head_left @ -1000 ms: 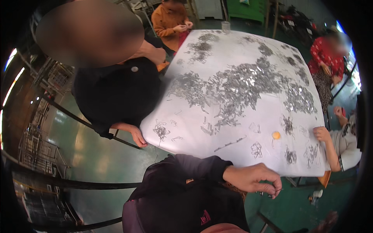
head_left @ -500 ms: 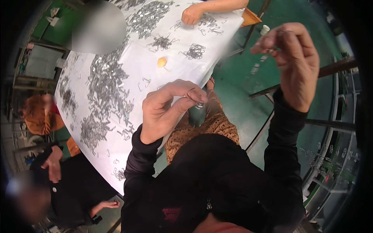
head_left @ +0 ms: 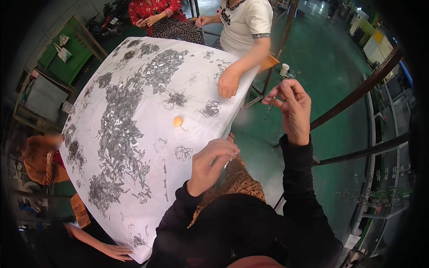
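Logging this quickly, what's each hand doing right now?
Left hand: curled shut at the table edge; contents cannot be told.
Right hand: raised, fingertips pinched on something tiny.

factory workshop floor: you sit at a large white table (head_left: 134, 214) heaped with grey metal clips (head_left: 118, 134), co-workers seated around its edge. painted green concrete floor (head_left: 321, 58), steel rails (head_left: 357, 91) beside you, a green cabinet (head_left: 62, 53) against the wall, yellow crates (head_left: 373, 42) far back.
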Demonstrator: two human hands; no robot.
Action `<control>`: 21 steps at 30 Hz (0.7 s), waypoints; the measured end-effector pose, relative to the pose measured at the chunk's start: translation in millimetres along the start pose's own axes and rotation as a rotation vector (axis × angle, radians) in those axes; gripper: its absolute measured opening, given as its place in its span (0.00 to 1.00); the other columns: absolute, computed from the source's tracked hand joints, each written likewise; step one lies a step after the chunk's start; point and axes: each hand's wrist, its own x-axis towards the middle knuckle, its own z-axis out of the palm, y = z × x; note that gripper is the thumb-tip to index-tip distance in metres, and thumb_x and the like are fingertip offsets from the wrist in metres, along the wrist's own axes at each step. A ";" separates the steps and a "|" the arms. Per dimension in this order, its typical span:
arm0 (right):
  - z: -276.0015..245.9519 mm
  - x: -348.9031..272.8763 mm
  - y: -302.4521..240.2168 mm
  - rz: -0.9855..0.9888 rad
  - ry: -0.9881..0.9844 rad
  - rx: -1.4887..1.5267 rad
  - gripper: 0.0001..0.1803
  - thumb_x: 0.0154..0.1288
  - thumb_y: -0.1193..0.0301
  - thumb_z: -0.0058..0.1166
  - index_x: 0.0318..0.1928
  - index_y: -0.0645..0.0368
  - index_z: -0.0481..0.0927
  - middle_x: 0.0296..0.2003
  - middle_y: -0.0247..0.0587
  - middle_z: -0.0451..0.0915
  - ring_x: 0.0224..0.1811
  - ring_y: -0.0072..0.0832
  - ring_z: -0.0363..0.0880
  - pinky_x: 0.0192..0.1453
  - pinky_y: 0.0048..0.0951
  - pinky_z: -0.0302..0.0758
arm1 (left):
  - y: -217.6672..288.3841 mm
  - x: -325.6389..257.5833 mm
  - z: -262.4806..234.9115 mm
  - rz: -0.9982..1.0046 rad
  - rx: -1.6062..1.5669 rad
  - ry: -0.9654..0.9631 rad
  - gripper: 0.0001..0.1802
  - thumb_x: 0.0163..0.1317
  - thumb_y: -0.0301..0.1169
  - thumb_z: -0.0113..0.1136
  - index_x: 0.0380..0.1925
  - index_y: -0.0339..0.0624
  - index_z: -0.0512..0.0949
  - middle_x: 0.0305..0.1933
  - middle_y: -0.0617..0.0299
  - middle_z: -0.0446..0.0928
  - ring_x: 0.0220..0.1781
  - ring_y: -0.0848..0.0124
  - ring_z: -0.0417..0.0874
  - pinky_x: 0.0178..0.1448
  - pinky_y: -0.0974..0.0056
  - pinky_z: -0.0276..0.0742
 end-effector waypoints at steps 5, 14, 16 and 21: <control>-32.3 -0.2 2.2 -0.063 0.124 -0.059 0.10 0.73 0.68 0.52 0.40 0.63 0.75 0.30 0.40 0.80 0.30 0.26 0.80 0.38 0.31 0.81 | 6.2 6.4 1.6 0.033 0.033 -0.005 0.01 0.64 0.19 0.56 0.33 0.34 0.75 0.35 0.52 0.82 0.43 0.59 0.83 0.55 0.55 0.76; -78.2 2.2 11.1 -0.049 0.274 -0.134 0.09 0.70 0.69 0.56 0.41 0.64 0.78 0.33 0.40 0.82 0.34 0.27 0.81 0.45 0.29 0.78 | 2.8 1.6 1.4 0.015 0.001 0.030 0.04 0.66 0.25 0.57 0.33 0.36 0.75 0.34 0.52 0.82 0.42 0.58 0.83 0.60 0.47 0.72; -86.7 3.9 17.6 -0.075 0.275 -0.164 0.09 0.70 0.69 0.56 0.40 0.63 0.78 0.33 0.40 0.82 0.35 0.26 0.81 0.47 0.28 0.77 | 0.2 2.3 3.0 -0.004 0.002 0.031 0.04 0.66 0.25 0.58 0.33 0.37 0.75 0.34 0.52 0.82 0.42 0.58 0.83 0.60 0.46 0.71; -109.1 20.2 37.2 -0.174 0.314 -0.316 0.09 0.71 0.68 0.55 0.38 0.61 0.80 0.32 0.31 0.78 0.33 0.19 0.72 0.43 0.23 0.69 | -5.8 5.9 6.5 -0.037 -0.024 0.017 0.03 0.65 0.24 0.58 0.32 0.37 0.74 0.33 0.52 0.82 0.42 0.57 0.83 0.61 0.46 0.71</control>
